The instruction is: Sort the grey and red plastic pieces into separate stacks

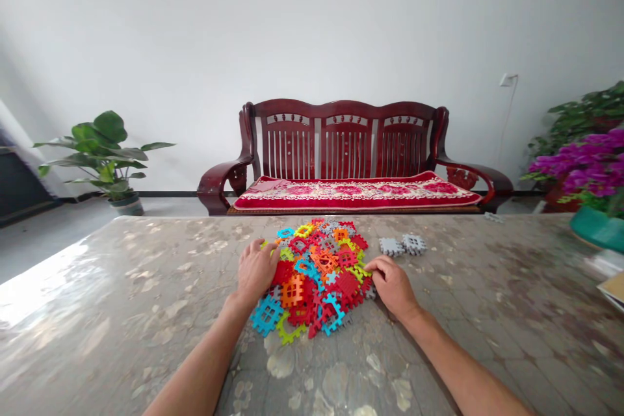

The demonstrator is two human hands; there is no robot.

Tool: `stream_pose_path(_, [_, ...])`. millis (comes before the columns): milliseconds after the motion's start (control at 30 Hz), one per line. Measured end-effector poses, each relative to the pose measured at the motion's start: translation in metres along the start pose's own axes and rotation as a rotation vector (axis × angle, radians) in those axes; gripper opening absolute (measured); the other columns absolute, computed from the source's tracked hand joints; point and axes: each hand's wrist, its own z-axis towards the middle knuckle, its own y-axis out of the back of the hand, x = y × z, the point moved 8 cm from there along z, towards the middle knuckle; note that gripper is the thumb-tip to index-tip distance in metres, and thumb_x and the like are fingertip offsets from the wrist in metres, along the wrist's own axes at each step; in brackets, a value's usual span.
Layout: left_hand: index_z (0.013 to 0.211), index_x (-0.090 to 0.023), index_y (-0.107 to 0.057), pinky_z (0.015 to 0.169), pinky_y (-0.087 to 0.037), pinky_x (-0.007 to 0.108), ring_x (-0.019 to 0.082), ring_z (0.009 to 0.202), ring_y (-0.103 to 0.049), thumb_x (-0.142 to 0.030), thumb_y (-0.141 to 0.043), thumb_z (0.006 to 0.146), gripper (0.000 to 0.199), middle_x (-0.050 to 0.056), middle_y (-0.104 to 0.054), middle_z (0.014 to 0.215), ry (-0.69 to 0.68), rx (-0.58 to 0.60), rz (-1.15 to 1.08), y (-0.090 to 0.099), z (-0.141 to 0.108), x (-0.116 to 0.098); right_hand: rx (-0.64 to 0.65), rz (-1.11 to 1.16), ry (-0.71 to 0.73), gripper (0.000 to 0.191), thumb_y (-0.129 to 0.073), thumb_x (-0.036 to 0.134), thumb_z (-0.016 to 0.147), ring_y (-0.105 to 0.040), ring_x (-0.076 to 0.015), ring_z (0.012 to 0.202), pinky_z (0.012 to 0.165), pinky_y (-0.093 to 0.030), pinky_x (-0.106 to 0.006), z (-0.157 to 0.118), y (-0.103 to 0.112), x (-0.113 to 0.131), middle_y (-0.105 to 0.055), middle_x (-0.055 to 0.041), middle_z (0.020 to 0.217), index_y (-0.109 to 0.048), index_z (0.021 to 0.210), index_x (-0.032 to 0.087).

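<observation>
A heap of interlocking plastic building tiles in red, blue, orange, yellow-green and grey lies on the table, with an orange window tile (292, 290), a blue window tile (267, 316) and a dark red tile (348, 286) near its front. My left hand (257, 268) rests against the heap's left side, its fingers stretched over the edge tiles. On the opposite side, my right hand (394, 283) has its fingers curled, with thumb and index finger at a yellow-green tile (361, 271). Its other fingertips are tucked out of sight. Two grey tiles, one solid (391, 246) and one windowed (414, 244), lie apart beyond my right hand.
The patterned tabletop (146, 338) reflects light at left. Another grey piece (494, 216) lies by the far edge. Purple flowers in a teal pot (597, 227) stand at right. Behind the table is a wooden bench (347, 143); a potted plant (110, 156) is on the floor at left.
</observation>
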Motion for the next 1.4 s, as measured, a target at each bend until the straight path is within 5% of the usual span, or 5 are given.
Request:
stream_pose_path(267, [0.106,-0.022,-0.073,0.105,-0.036,0.041,0.032,0.129,-0.047,-0.041,-0.045,0.09,0.037,0.014,-0.059,0.132,0.033,0.127,-0.105,-0.024,0.019,0.013,-0.001,0.013,-0.021,0.026,-0.043,0.013,0.074,-0.064,-0.0187,0.083,0.079,-0.048,-0.031,0.001,0.0,-0.005,-0.068,-0.0037,0.084,-0.068,0.076,0.022])
stream_pose_path(533, [0.079,-0.019,-0.074,0.087,-0.043,0.032,0.028,0.1,-0.065,-0.035,-0.059,0.081,0.022,0.01,-0.074,0.092,0.032,0.21,-0.184,-0.033,0.036,0.019,-0.002,0.017,-0.025,0.027,-0.043,0.013,0.074,-0.064,-0.0183,0.082,0.078,-0.048,-0.03,0.001,0.0,-0.004,-0.068,-0.0032,0.083,-0.068,0.074,0.022])
stream_pose_path(1100, [0.089,-0.02,-0.058,0.077,-0.051,0.03,0.017,0.08,-0.065,-0.036,-0.057,0.078,0.019,0.002,-0.068,0.084,-0.101,-0.144,-0.893,-0.001,0.028,-0.024,-0.005,0.037,-0.015,0.027,-0.044,0.012,0.075,-0.064,-0.0182,0.081,0.077,-0.048,-0.031,0.001,0.001,-0.001,-0.067,-0.0028,0.082,-0.068,0.073,0.023])
stream_pose_path(1300, [0.094,-0.021,-0.067,0.096,-0.047,0.036,0.022,0.101,-0.065,-0.036,-0.066,0.076,0.024,0.004,-0.072,0.102,-0.331,0.042,-0.9,0.009,0.004,-0.069,-0.031,0.038,-0.013,0.027,-0.044,0.011,0.075,-0.064,-0.0186,0.082,0.078,-0.049,-0.031,0.001,0.004,0.0,-0.068,-0.0028,0.082,-0.068,0.074,0.023])
stream_pose_path(1400, [0.104,-0.021,-0.068,0.098,-0.046,0.036,0.023,0.106,-0.064,-0.042,-0.059,0.082,0.031,0.005,-0.072,0.109,-0.239,0.027,-0.857,0.013,0.001,-0.049,-0.055,0.035,0.001,0.027,-0.044,0.011,0.075,-0.064,-0.0186,0.082,0.079,-0.049,-0.031,0.001,0.006,0.002,-0.068,-0.0029,0.083,-0.068,0.075,0.023])
